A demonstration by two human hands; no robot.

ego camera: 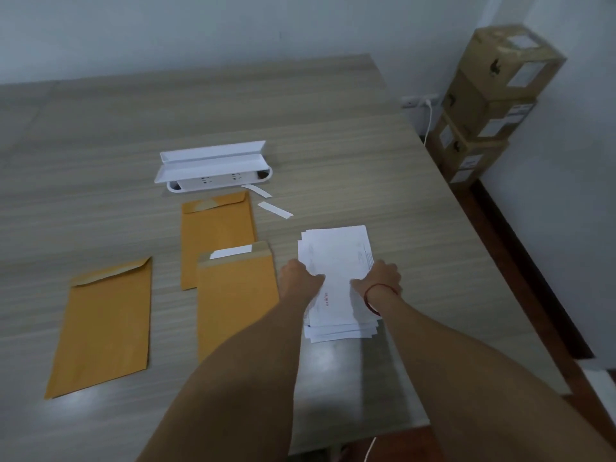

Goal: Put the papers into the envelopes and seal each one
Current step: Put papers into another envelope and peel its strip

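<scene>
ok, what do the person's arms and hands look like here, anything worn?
No sleeves or gloves in view; both arms are bare to the frame edge. The right hand has a thin red cord bracelet round its wrist. The left hand shows no ring, watch or band, as far as the blurred frame tells.

The tabletop (333,135) was wood-grain laminate, pale grey-brown and smooth, matt toward twelve o'clock and faintly glossy at six, where it threw back light. The envelopes (103,328), at nine o'clock of the papers (336,255), were matt mustard kraft paper; the middle one's flap bore a smooth white strip (230,253). The papers were thin, white and matt, faintly printed. At twelve o'clock the white tray (213,168) looked like smooth plastic. At two o'clock the stacked boxes (493,105) were dull brown cardboard with white paper labels.
</scene>
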